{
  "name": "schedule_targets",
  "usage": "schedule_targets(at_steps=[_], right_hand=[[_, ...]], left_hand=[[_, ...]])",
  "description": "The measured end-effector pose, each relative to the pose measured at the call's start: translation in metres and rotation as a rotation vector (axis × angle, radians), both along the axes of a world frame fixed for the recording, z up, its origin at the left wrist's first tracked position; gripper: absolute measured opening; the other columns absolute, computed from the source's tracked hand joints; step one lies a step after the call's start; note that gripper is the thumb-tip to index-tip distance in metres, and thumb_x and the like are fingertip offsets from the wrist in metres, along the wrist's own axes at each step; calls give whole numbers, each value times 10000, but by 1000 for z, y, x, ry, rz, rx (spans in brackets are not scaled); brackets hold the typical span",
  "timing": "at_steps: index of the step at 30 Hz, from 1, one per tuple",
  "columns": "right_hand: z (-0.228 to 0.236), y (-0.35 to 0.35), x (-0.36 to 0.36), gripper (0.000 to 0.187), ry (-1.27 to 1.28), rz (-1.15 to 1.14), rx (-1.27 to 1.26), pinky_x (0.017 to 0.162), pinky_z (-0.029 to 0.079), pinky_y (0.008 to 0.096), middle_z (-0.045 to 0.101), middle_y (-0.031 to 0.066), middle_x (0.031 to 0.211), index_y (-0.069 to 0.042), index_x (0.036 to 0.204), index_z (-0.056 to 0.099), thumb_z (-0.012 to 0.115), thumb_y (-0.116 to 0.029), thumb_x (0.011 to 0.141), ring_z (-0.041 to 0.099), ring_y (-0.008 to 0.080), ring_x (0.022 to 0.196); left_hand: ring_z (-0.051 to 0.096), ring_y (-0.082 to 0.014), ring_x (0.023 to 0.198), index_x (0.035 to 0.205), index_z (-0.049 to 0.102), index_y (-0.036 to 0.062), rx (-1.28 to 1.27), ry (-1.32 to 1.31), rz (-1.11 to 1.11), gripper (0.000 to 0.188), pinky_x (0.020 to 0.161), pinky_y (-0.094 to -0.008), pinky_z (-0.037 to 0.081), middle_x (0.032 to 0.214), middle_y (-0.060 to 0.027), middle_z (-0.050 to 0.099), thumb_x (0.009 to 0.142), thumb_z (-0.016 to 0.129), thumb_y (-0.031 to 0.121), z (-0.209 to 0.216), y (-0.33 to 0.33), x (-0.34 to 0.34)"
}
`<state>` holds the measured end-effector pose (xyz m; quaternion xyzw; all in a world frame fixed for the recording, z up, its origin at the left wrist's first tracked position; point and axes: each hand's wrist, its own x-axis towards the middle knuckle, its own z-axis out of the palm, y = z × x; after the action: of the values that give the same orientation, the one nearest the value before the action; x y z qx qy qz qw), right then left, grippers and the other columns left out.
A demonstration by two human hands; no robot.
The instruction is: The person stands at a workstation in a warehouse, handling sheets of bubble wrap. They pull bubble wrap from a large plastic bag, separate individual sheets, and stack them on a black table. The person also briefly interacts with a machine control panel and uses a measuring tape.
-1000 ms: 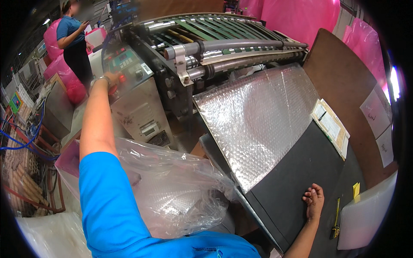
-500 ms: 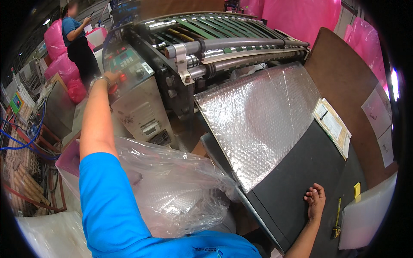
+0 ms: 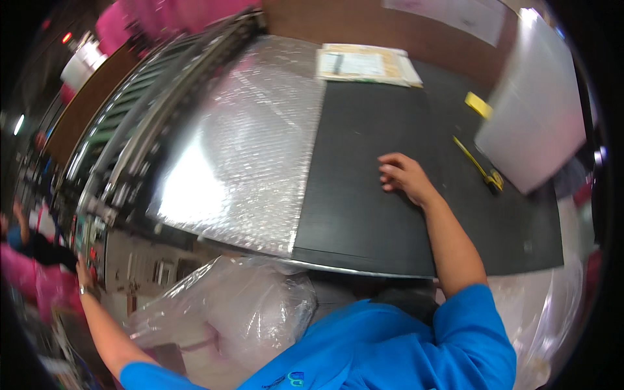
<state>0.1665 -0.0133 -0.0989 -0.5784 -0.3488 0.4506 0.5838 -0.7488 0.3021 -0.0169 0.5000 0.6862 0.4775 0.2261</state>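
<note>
My left hand (image 3: 84,272) reaches out at the far left, against the machine's control panel (image 3: 93,244) with its red buttons; blur hides what its fingers do. Over the black tabletop (image 3: 370,227), my right hand (image 3: 404,177) is empty, its fingers loosely bent and a little apart. To its left, a silvery bubble wrap sheet (image 3: 266,136) lies partly on the table and runs up to the machine's rollers (image 3: 140,107). A stack of papers (image 3: 364,64) with a pen on it rests beyond the right hand, touching the sheet's far corner.
Right of my hand lie a yellow tape measure (image 3: 491,179) and a yellow pad (image 3: 478,104), beside an upright whitish translucent block (image 3: 543,110). A clear plastic bag (image 3: 253,305) bulges below the table's near edge. A brown board (image 3: 312,23) borders the far side. Another person (image 3: 42,250) stands far left.
My view has swung to the right, so the table now fills the middle and the control panel sits at the far left. My left arm still stretches to the panel; my right hand stays over the table.
</note>
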Motion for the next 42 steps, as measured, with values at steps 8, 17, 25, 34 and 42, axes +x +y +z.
schedule_targets(at_steps=[8,17,25,34,42], right_hand=[[-5,-15,14,229,-125,78,-6,618,488,236,539,63,871,0,1015,530,529,-120,819,537,112,726],[-4,-50,35,261,-807,70,142,775,441,336,548,90,940,-70,1008,563,553,-195,779,543,208,888],[11,-167,145,413,-1413,-807,-451,936,288,449,443,125,1190,-167,1140,515,567,-309,756,386,264,1137],[-25,-186,168,457,-1208,-705,-588,922,297,445,442,90,1185,-205,1159,497,587,-377,745,404,273,1112],[-34,-205,191,471,-1194,-961,-704,920,320,410,469,84,1166,-210,1159,506,607,-353,722,443,268,1085]], left_hand=[[550,-195,853,1082,500,-16,918,465,42,308,738,-294,455,979,-151,535,835,556,159,74,-123,362],[519,-143,791,884,535,3,654,234,-1091,113,703,-254,425,848,-55,537,778,567,-16,-11,-197,625],[525,-247,919,959,572,40,435,328,-1513,226,767,-325,431,977,-111,541,774,585,171,-55,-257,785],[527,-258,939,935,600,89,265,348,-1321,245,810,-351,411,1024,-98,549,752,580,252,-104,-266,854],[572,-242,856,933,596,62,202,128,-1441,206,739,-331,452,919,-107,592,776,562,190,-104,-270,840]])
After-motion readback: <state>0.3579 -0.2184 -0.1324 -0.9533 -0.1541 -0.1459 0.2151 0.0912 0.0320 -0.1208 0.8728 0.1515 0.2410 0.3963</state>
